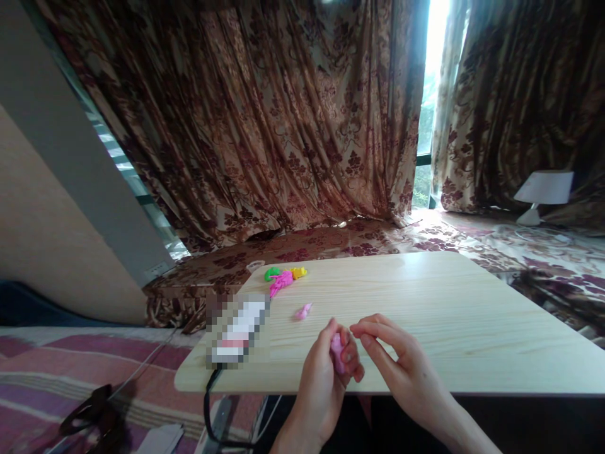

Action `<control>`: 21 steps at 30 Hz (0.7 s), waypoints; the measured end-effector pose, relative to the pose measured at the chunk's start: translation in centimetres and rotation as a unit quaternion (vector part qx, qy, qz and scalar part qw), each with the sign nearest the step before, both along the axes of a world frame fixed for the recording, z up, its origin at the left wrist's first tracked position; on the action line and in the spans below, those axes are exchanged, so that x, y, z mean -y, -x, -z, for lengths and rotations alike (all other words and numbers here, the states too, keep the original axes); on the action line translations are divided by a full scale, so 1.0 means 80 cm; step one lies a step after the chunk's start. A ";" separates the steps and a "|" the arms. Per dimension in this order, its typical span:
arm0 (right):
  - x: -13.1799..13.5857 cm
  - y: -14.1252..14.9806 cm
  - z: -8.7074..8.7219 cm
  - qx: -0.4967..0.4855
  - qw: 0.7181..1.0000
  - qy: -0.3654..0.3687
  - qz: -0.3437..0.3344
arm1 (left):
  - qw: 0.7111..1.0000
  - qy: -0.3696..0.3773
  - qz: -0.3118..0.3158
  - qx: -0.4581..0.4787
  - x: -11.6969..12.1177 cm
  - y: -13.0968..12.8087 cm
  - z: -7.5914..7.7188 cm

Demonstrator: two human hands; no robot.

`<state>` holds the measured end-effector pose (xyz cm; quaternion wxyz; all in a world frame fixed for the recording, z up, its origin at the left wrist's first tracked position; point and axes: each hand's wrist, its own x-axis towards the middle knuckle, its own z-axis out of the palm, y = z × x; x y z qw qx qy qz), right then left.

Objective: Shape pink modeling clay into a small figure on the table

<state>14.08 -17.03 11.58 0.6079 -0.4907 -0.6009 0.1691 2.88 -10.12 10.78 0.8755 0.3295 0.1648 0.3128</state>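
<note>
My left hand (326,372) is wrapped round a lump of pink modelling clay (337,354), part of which shows between the thumb and curled fingers. Just to its right, my right hand (399,356) has thumb and forefinger brought together near the left fingertips. Whatever that pinch holds, if anything, is too small to make out. A smaller pale pink piece (303,311) lies on the wooden table (406,296) beyond my left hand. Farther back sit a bright magenta piece (282,282), a green piece (272,273) and a yellow piece (297,272), close together.
A blurred-out white object (239,334) with a black cable (207,403) lies along the table's left side. Behind the table are patterned curtains (293,126) and a cloth-covered ledge. A white lamp (543,189) stands at right. Striped bedding (94,366) is at left.
</note>
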 end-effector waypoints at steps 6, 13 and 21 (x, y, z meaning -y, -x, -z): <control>0.000 -0.001 0.001 0.020 1.000 -0.012 0.014 | 1.000 -0.003 -0.001 0.025 0.002 0.001 0.002; 0.003 0.005 0.008 0.076 0.995 0.005 0.067 | 1.000 -0.012 0.002 0.008 0.006 -0.002 -0.005; -0.005 0.015 0.017 0.124 0.985 -0.042 0.113 | 0.999 0.020 -0.026 -0.021 0.021 -0.003 -0.009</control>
